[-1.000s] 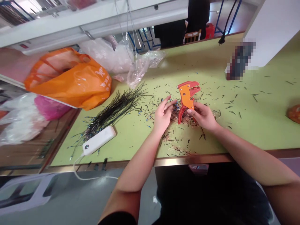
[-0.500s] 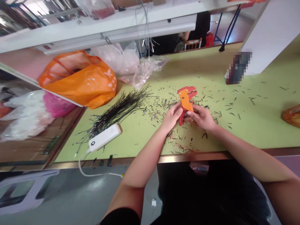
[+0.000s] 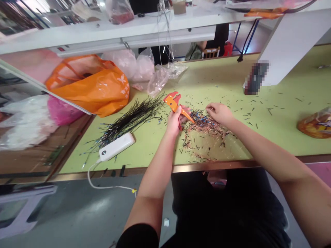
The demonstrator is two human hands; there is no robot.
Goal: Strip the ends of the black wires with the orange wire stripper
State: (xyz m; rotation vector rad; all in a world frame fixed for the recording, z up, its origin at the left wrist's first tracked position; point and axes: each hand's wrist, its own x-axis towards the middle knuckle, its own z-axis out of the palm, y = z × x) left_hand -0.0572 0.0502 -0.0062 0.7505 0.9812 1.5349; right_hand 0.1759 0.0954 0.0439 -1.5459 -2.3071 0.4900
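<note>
My left hand [image 3: 174, 120] is wrapped around the orange and red wire stripper [image 3: 171, 102], whose jaw end points up and to the left. Just right of it, a pile of cut wire scraps [image 3: 205, 128], black, copper-coloured and blue, covers the green tabletop. Over the pile's upper right side is my right hand [image 3: 219, 113], its fingers curled together; anything between the fingertips is too small to make out. A bundle of black wires [image 3: 131, 119] with blue-tipped ends lies left of the stripper.
A white power bank [image 3: 117, 146] with a cable lies against the wire bundle. Behind are an orange bag [image 3: 100, 91] and clear plastic bags [image 3: 157, 79]. A pixelated dark object [image 3: 256, 78] leans by the white post [image 3: 287, 51]. An amber packet [image 3: 315, 124] sits at right.
The wire stripper, between both hands before, has moved left in my left hand and tilted. My right hand has let go of it and is now apart, over the scraps.
</note>
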